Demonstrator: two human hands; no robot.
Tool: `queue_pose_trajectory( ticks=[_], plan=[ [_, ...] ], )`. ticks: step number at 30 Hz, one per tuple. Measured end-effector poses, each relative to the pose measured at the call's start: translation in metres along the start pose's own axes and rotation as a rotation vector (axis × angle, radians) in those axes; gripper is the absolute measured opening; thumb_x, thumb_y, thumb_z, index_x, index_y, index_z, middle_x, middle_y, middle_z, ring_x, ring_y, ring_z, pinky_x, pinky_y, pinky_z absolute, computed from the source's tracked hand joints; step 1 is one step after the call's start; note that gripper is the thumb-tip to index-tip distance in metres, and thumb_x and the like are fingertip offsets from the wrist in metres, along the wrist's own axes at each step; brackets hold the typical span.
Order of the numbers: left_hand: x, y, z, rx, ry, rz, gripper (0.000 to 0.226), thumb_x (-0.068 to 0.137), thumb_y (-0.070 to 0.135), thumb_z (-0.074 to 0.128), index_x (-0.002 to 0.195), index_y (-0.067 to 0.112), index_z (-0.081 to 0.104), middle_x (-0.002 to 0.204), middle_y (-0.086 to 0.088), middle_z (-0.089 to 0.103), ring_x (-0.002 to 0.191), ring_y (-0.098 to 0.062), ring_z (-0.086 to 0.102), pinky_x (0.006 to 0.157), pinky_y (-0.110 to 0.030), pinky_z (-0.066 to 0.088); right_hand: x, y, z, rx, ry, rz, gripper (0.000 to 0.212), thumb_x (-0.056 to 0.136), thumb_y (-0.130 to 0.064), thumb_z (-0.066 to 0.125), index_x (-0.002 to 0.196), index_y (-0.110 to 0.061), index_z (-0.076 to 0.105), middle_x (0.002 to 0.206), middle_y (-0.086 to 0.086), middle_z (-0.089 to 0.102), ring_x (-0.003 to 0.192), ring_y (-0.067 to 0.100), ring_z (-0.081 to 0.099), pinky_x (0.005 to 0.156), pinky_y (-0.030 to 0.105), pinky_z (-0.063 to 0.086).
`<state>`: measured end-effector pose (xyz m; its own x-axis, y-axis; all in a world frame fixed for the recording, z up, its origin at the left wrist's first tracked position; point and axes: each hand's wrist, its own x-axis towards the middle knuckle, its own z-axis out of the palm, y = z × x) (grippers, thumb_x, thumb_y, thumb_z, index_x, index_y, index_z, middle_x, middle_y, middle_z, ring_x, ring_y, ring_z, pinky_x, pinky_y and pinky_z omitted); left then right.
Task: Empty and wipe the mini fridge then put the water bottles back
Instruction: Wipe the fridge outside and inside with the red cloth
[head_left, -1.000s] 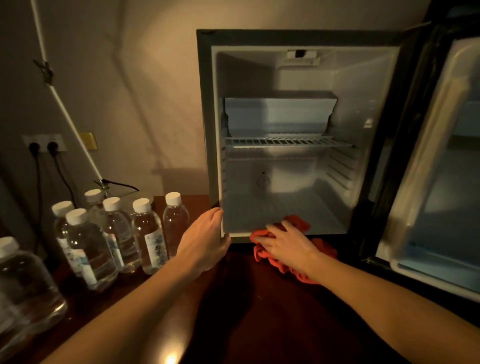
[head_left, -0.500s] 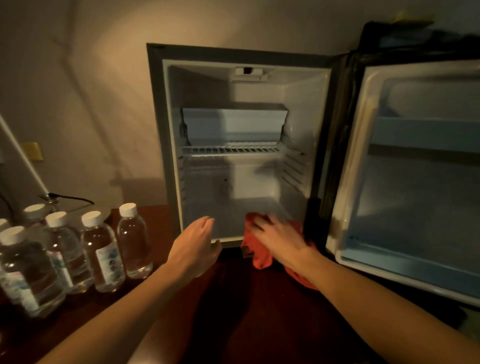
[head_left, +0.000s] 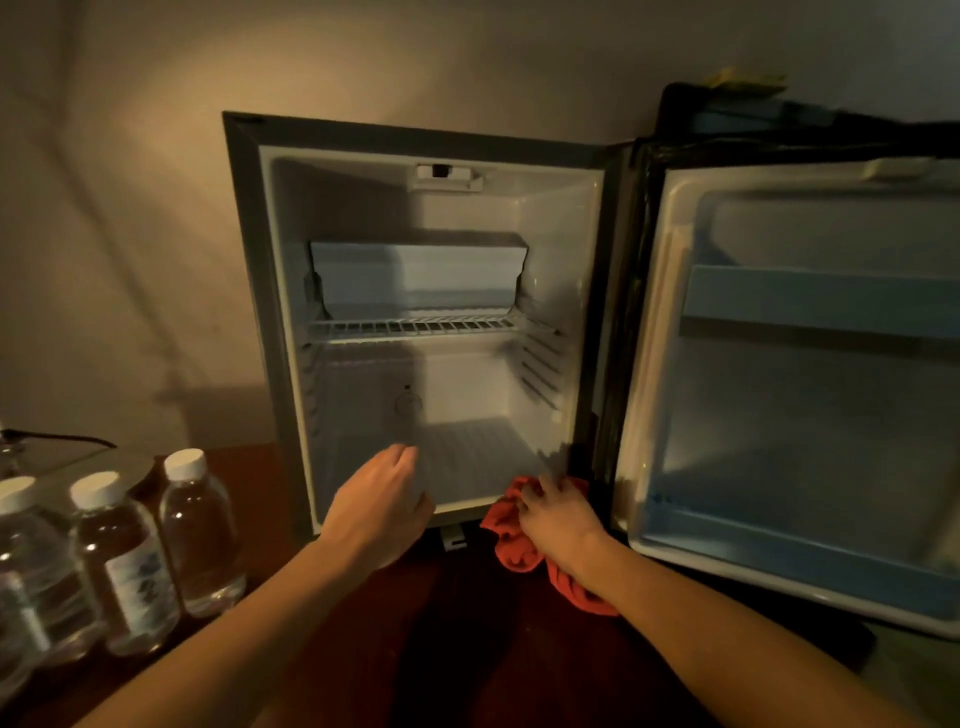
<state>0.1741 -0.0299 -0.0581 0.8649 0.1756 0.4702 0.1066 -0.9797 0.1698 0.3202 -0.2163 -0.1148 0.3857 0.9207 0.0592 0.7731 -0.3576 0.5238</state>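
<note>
The mini fridge (head_left: 415, 322) stands on a dark, reddish-brown wooden worktop (head_left: 467, 649) against a plain wall, and its door (head_left: 795, 389) is swung wide open to the right. The inside is smooth white plastic with nothing stored in it: there is a box-shaped freezer compartment (head_left: 418, 278) at the top, a thin wire shelf (head_left: 415, 327) under it, ribbed side walls and a floor with fine ridges. The inner face of the door is also moulded plastic, with a pale blue rail across it. The right hand (head_left: 558, 519) lies at the lower right corner of the fridge opening, near the hinge side, and its fingers are curled over a red cloth (head_left: 511, 540), pressing it on the front edge; the cloth is soft and crumpled and it hangs partly down to the worktop under the wrist. The left hand (head_left: 379, 504) is in front of the lower left part of the opening, with relaxed fingers and holding nothing; I cannot tell if it touches the edge. The water bottles (head_left: 130, 551) stand in a group on the worktop at the left of the fridge, well apart from it. They are clear plastic cylinders with white screw caps and pale labels, filled with water, and all are upright.
</note>
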Motion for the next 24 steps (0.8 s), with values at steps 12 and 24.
queue_pose_trajectory(
  ticks=[12, 24],
  plan=[
    [0.008, 0.051, -0.008, -0.039, 0.039, 0.05, 0.037, 0.09, 0.03, 0.056, 0.121, 0.01, 0.054, 0.125, -0.003, 0.056, 0.116, -0.021, 0.054, 0.088, -0.036, 0.046, -0.04, -0.011, -0.024, 0.017, -0.038, 0.144, 0.043, 0.088, -0.013, 0.059, 0.131, -0.011, 0.053, 0.133, 0.012, 0.047, 0.113, 0.044, 0.047, 0.078, 0.052, 0.05],
    [0.019, 0.095, -0.007, -0.095, 0.051, 0.092, 0.048, 0.09, 0.035, 0.056, 0.133, 0.015, 0.048, 0.138, 0.002, 0.051, 0.127, -0.018, 0.049, 0.098, -0.033, 0.042, -0.104, 0.03, -0.057, 0.115, 0.489, 0.307, 0.038, 0.07, -0.009, 0.074, 0.106, -0.02, 0.065, 0.125, 0.001, 0.056, 0.097, 0.024, 0.056, 0.066, 0.031, 0.058]
  ],
)
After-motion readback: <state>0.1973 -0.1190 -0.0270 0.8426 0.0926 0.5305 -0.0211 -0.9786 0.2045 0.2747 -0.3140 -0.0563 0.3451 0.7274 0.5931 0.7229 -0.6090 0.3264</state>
